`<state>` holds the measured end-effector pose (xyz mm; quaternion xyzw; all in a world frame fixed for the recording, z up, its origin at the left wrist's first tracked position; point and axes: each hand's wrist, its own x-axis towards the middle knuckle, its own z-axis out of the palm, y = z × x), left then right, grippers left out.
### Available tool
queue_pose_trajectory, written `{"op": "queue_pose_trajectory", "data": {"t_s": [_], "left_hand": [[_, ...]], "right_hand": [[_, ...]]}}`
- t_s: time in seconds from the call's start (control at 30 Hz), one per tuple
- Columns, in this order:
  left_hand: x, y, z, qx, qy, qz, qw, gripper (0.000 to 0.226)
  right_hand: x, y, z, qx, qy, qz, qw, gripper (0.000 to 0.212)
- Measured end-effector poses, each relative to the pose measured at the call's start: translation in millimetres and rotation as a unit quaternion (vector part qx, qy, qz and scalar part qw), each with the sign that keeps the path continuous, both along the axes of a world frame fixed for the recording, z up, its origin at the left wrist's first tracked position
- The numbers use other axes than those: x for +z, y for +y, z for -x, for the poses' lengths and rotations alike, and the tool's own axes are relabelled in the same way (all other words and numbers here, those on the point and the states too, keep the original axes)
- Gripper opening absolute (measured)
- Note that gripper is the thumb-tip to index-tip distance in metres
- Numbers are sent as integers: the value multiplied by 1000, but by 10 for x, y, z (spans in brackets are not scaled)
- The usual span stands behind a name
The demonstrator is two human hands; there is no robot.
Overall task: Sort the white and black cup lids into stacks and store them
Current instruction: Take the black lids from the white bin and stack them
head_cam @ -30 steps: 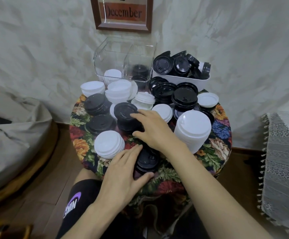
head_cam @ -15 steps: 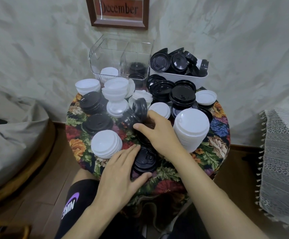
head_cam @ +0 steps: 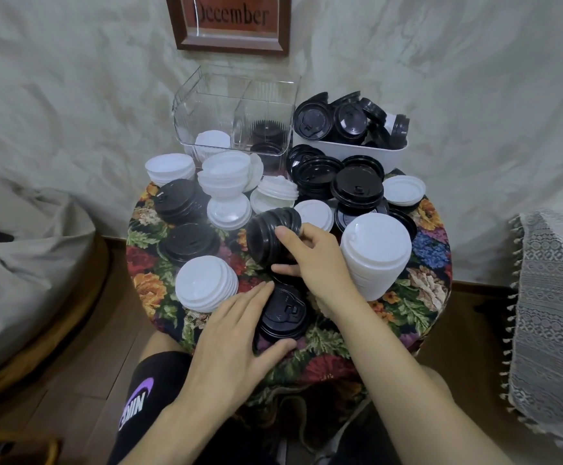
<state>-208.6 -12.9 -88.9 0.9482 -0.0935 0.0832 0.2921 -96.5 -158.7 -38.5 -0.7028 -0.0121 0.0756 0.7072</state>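
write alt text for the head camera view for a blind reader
A right hand grips a stack of black lids tipped on its side at a floral-clothed round table crowded with white and black lid stacks. The left hand rests open against a low black stack at the near edge; a clear bin and white tub stand behind.
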Motion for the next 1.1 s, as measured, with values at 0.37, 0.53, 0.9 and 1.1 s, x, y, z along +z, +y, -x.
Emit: {"op": "queue_pose_trajectory", "data": {"t_s": [0.37,0.53,0.9,1.1], "left_hand": [[58,39,-56,-2,24,33,999,100],[39,44,-55,5,30,32,999,101],[19,81,-29,22,40,52,998,89],[33,111,-36,-9,57,39,998,106]], "right_hand": [[-10,10,110,0,49,-91,995,48],[-5,-5,236,-6,46,-68,997,45],[-7,-330,714,-44,55,-78,994,27],[-111,-463,973,-72,103,-69,990,27]]}}
